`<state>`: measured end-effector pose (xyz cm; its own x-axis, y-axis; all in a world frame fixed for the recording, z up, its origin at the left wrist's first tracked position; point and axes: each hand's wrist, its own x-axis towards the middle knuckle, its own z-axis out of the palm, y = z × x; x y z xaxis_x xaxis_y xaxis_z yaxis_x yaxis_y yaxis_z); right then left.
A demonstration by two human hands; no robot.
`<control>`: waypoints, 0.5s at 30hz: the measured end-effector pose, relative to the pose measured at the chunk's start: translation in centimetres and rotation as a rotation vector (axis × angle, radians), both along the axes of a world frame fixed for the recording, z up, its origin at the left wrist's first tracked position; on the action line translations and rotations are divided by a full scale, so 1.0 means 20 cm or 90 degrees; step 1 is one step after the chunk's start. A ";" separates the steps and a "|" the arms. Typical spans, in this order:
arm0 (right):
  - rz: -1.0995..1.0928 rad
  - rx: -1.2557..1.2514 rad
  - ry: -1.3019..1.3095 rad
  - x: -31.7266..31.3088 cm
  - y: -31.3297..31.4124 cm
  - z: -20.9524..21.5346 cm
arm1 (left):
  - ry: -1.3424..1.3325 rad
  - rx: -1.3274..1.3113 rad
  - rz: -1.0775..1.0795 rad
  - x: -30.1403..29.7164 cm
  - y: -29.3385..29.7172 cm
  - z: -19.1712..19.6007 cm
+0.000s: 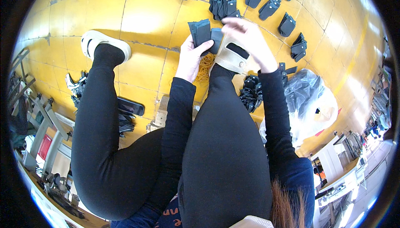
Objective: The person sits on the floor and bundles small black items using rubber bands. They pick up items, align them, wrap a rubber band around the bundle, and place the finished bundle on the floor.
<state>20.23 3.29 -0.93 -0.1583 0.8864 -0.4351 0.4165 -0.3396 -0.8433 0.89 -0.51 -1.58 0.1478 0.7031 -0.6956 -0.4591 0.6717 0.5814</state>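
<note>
My left hand (192, 58) is closed on a stack of dark grey fabric pieces (200, 32), its thumb pressed across their lower end. Beside that stack, close to the thumb, is another dark piece (216, 39); whether it belongs to the held stack I cannot tell. My right hand (249, 38) hovers over my beige shoe (230, 62), somewhat blurred. Its fingers stretch left toward the dark pieces, apart from one another, and I see nothing in them. A heap of yellow rubber bands (205, 67) lies on the floor just below the left hand, against the shoe.
Bundles of dark fabric pieces (223, 5) lie ahead, with more bundles (286, 24) to the right. A clear plastic bag (310, 103) stands by my right arm, near a dark pile (251, 94). A phone (131, 106) lies between my legs on the yellow tiled floor (146, 15).
</note>
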 end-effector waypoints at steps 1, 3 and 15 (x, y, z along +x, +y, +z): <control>0.037 0.030 -0.061 -0.04 -0.03 0.00 | 0.000 0.030 -0.010 0.01 0.00 0.01; 0.036 0.069 -0.138 -0.07 -0.08 0.01 | -0.090 -0.023 0.064 0.01 0.01 0.02; -0.251 0.014 0.077 -0.19 -0.13 0.07 | -0.028 0.037 0.046 0.02 0.00 -0.01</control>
<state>16.38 0.73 0.41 0.1459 0.8981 -0.4150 0.1555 -0.4351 -0.8869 1.36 -0.47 -1.80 0.1241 0.7525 -0.6468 -0.5307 0.6011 0.5975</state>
